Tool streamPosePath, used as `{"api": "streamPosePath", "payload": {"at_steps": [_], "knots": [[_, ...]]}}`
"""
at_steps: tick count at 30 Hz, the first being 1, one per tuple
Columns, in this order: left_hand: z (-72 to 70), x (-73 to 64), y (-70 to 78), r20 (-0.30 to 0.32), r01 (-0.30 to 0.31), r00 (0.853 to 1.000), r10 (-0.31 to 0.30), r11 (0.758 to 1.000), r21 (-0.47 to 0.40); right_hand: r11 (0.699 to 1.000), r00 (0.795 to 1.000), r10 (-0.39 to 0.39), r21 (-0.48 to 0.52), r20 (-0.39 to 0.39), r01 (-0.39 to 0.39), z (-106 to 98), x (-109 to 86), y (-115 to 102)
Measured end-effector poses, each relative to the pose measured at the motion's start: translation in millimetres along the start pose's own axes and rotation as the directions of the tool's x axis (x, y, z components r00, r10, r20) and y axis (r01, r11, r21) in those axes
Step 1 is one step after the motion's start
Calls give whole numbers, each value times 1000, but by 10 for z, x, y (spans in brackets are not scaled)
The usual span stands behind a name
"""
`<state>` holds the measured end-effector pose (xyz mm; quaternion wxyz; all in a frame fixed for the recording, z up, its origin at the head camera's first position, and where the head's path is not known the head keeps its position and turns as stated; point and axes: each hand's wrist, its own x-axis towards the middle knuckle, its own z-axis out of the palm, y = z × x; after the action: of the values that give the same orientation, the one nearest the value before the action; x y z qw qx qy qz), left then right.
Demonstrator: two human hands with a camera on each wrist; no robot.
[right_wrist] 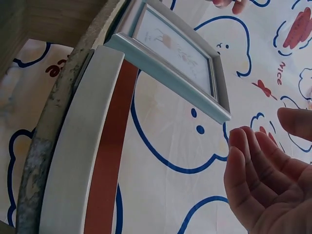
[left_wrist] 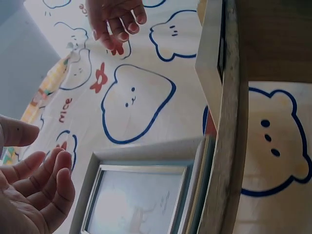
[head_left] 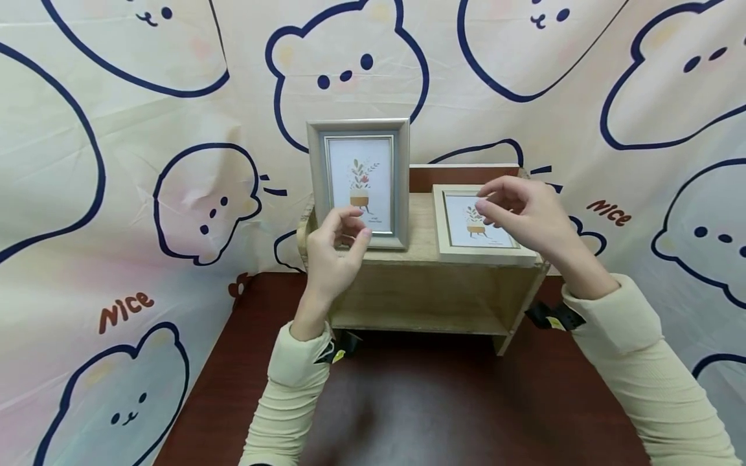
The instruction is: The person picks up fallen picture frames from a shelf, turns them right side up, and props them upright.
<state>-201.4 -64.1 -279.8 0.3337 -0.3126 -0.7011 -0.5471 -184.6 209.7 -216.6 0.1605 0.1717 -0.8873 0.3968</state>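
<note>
A silver-grey picture frame (head_left: 402,188) with a potted-plant print stands upright on the left of a small wooden shelf (head_left: 422,223). To its right a cream picture frame (head_left: 440,223) with a similar print lies flat, face up, at the shelf's front edge. My left hand (head_left: 335,249) hovers before the lower part of the upright frame, its fingers loosely bent and holding nothing; the left wrist view shows a gap between hand (left_wrist: 39,195) and frame (left_wrist: 146,156). Above the flat frame hangs my right hand (head_left: 527,210), fingers relaxed, apart from it and holding nothing.
The shelf stands on a dark red-brown table (head_left: 408,401) and has an open lower compartment (head_left: 419,294). A reddish-brown panel (head_left: 460,176) rises at its back. Behind and beside everything hangs a cloth (head_left: 221,116) printed with cartoon bears.
</note>
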Motion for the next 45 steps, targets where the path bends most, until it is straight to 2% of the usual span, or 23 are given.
{"api": "streamPosePath", "payload": {"at_steps": [6,10,15,21,23,26,29,32,36,39,42,45], "knots": [[137,-36,50,64,-31,997,34,999,-45,1000,1000,23,-17,19,-22,-98,-167,78],[241,-47,63,107,-39,993,47,996,-75,997,998,66,-31,22,-65,-145,-248,166],[396,-47,87,160,-2,987,17,996,-93,991,992,128,-49,17,-127,-190,-312,303],[630,3,97,227,94,971,-75,993,-72,986,987,155,-68,30,-153,-249,-277,493],[711,40,99,247,138,961,-124,990,-39,978,983,178,-120,33,-173,-260,-232,534],[832,106,99,269,191,941,-203,979,69,955,978,201,-233,44,-186,-254,-140,562],[945,178,81,279,230,918,-281,952,204,932,974,219,-309,57,-191,-216,-42,563],[1049,223,21,270,250,904,-330,923,292,919,972,224,-345,63,-189,-160,52,578],[1156,225,-81,257,278,890,-378,894,351,905,970,238,-375,52,-202,-72,165,644],[1198,196,-126,275,312,860,-429,870,381,890,958,280,-389,57,-237,-7,243,696],[1212,171,-142,308,327,832,-462,856,401,876,935,347,-382,79,-293,38,319,728],[1214,161,-156,333,322,822,-463,859,399,867,905,410,-358,112,-348,61,387,750]]}}
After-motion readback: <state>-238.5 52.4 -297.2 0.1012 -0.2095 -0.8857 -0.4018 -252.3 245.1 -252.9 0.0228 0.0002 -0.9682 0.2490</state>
